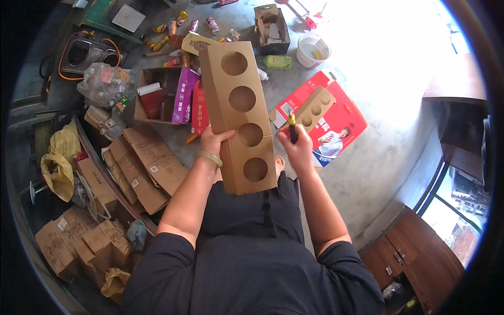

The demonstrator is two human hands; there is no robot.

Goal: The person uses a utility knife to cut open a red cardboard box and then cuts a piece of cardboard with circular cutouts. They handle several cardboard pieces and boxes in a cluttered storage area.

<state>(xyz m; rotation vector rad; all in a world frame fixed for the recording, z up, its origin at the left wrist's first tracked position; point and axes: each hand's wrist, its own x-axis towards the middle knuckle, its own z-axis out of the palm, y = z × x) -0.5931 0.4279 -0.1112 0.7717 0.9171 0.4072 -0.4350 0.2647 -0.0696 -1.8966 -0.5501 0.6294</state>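
My left hand (pixel 213 143) is closed on the lower left edge of a long gold cardboard insert (pixel 242 137), its thumb on the front. Several round holes run in a row down the insert, which is held up at a tilt in front of me. In my right hand (pixel 300 153) is a slim black-and-yellow handheld tool (pixel 292 126), pointing up and away; its exact kind cannot be made out. The tool is apart from the insert, just to its right. Beyond my right hand, a flattened red carton (pixel 353 118) lies on the floor, with a smaller gold holed piece (pixel 316 109) on it.
Flattened brown cartons (pixel 152 157) lie at the left. Behind them stand an open box with a purple flap (pixel 185 97) and a plastic bag (pixel 107 79). Cans (pixel 212 26), a dark box (pixel 272 31) and a white bucket (pixel 313 51) are farther off. Wooden cabinets (pixel 415 252) stand at right.
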